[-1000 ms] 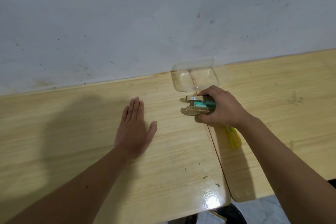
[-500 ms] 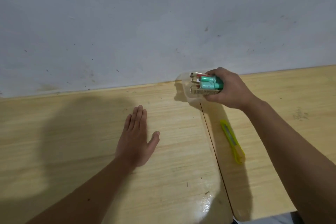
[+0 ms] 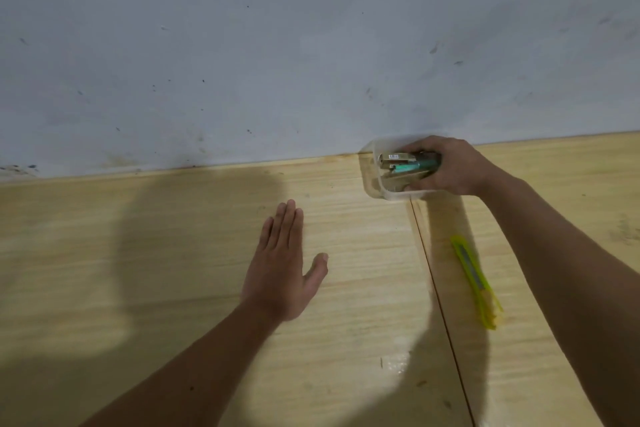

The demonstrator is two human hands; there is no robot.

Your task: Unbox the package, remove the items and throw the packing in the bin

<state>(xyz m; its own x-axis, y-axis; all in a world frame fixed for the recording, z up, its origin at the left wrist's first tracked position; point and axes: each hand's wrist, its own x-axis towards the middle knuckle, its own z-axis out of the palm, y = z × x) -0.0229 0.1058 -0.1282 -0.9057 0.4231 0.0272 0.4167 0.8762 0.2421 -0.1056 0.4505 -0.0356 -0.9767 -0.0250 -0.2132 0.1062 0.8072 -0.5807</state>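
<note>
My right hand (image 3: 450,165) grips a bundle of small items (image 3: 407,165), green tubes and a gold box with a label. The bundle sits inside a clear plastic container (image 3: 372,180) that stands against the wall at the back of the wooden table (image 3: 173,253). My left hand (image 3: 285,269) lies flat on the table, palm down, fingers together and thumb out, holding nothing. It rests well to the left of the container.
A yellow utility knife (image 3: 476,282) lies on the table under my right forearm, right of the seam between the two table boards. A grey wall (image 3: 277,45) runs along the table's back edge.
My right hand lifted the bundle from the table, carried it toward the wall and lowered it into the clear container. The knife came into full view. My left hand stayed flat.
</note>
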